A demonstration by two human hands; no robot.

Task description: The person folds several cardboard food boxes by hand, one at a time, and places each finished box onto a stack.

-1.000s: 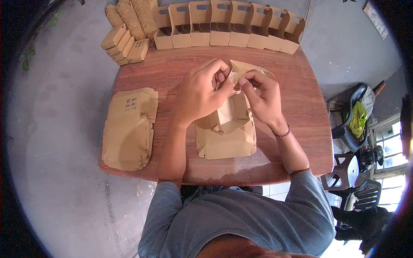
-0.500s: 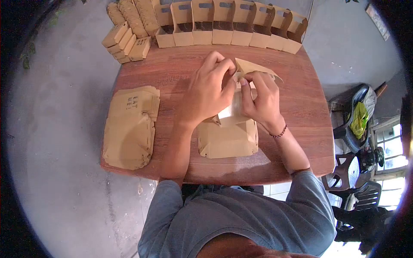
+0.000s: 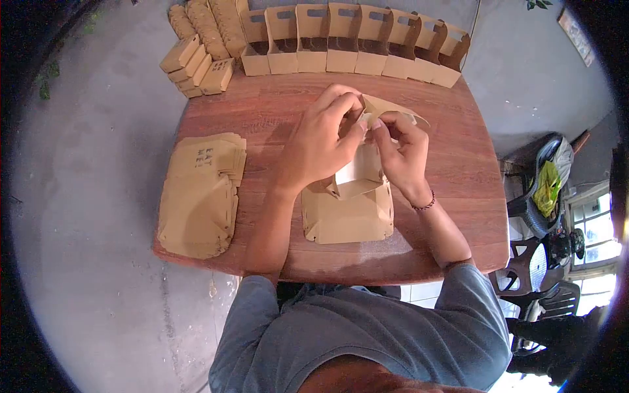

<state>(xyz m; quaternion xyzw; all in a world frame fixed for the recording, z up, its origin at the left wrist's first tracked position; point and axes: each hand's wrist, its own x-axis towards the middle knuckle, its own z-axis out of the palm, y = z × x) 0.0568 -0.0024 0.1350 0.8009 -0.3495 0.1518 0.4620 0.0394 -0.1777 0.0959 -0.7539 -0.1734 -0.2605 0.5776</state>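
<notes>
A partly folded cardboard box (image 3: 357, 173) with a pale inside stands between my hands, its walls raised and its far flap tilted up. My left hand (image 3: 327, 141) pinches the box's far left corner between thumb and fingers. Close beside it, my right hand (image 3: 403, 154) grips the far wall near the right corner, fingers curled over the edge. The two thumbs almost meet. Under the box's near side lies flat brown cardboard (image 3: 348, 216). My fingers cover much of the far corners, so the tabs there are hard to make out.
A stack of flat printed cardboard blanks (image 3: 196, 196) lies at the left of the wooden table (image 3: 452, 183). Along the back edge stands a row of open handled cartons (image 3: 344, 56). Folded boxes (image 3: 196, 65) are piled at the back left. Chairs (image 3: 524, 262) stand off to the right.
My right hand has shifted slightly, and more of the box's pale inside and near wall shows. Both hands keep their grip at the far corners. The view has tilted a little.
</notes>
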